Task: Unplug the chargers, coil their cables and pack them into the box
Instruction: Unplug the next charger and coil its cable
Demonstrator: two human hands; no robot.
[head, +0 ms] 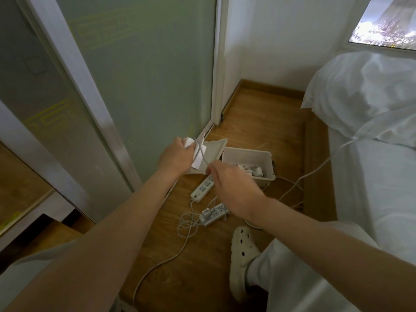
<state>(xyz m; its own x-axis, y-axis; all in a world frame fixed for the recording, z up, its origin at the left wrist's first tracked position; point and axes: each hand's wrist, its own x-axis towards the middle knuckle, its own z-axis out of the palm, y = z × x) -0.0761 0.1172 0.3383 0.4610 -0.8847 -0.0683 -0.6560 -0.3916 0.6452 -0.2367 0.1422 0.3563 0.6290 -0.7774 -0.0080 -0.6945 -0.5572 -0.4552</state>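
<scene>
Wooden floor (pixel 247 113) bearing an open white box (pixel 247 150), its perforated lid (pixel 213 152) just beside it, two white power strips (pixel 201 190) nearby, and loose white cable (pixel 185 223) looped alongside.

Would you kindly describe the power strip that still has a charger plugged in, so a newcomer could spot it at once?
On the wooden floor between the bed and the glass door, two white strips lie before the open box. It is the power strip nearer the shoe; unlike the far strip, whose visible sockets are bare, it carries a white charger.
</scene>
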